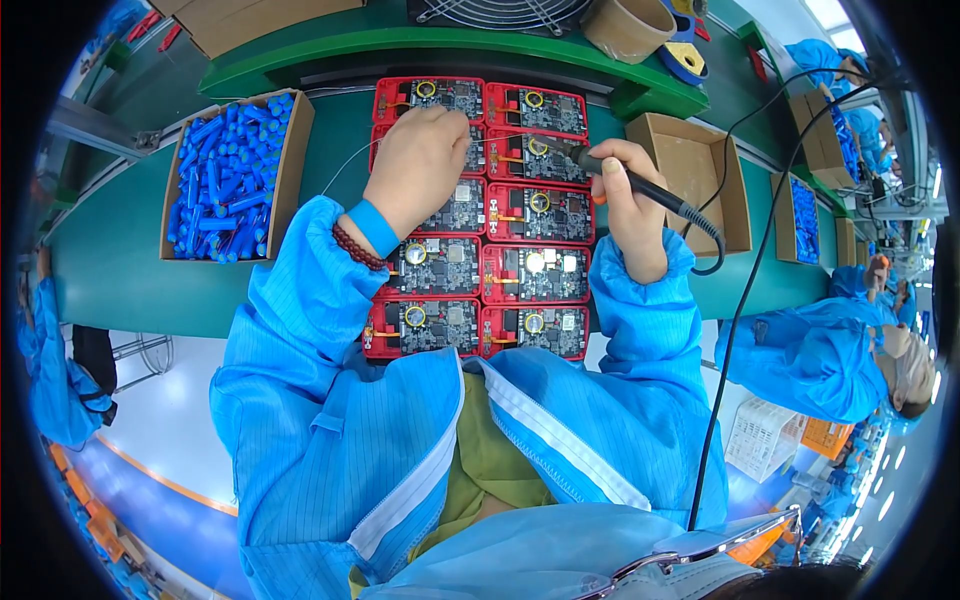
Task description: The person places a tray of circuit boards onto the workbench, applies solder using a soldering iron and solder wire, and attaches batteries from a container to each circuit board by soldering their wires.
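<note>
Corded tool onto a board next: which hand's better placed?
Right hand, likely: it grips the corded tool, pointed toward the right column's second circuit board from the top. Left hand seems occupied with a thin wire.

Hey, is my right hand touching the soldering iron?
Touching. The head view shows the right hand wrapped around the soldering iron, gripping its black handle.

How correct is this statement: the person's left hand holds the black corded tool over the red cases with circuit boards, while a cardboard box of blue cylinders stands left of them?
The hand is wrong: the head view shows the black corded tool in the right hand, over the red cases with circuit boards, while a cardboard box of blue cylinders stands left of them.
</note>
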A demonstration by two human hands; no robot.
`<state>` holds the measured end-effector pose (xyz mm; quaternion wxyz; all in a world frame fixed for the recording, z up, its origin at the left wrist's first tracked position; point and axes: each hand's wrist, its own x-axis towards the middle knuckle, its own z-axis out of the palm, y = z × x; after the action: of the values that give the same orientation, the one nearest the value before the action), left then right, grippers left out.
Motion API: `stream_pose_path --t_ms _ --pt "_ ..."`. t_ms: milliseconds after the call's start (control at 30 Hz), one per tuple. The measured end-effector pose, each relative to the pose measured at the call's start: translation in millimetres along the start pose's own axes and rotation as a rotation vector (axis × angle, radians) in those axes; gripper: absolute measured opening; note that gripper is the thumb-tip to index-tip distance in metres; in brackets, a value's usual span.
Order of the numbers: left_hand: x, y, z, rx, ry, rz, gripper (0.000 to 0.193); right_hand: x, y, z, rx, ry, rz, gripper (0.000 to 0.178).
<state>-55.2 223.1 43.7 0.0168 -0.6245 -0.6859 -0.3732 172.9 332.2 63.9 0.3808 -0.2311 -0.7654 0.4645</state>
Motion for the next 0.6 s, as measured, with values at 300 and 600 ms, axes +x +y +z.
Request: stream_pose_path --t_ms 300,600 --pt "-1.3 0.4 0.9 0.015 -0.021 -0.004 0.004 0.3 5.4 3.2 -0.003 -0.018 0.000 0.014" --pt "1.0 1.6 4.1 0.010 -0.012 0.023 0.004 1.7 3.1 2.9 -0.052 -0.053 0.012 0.014"
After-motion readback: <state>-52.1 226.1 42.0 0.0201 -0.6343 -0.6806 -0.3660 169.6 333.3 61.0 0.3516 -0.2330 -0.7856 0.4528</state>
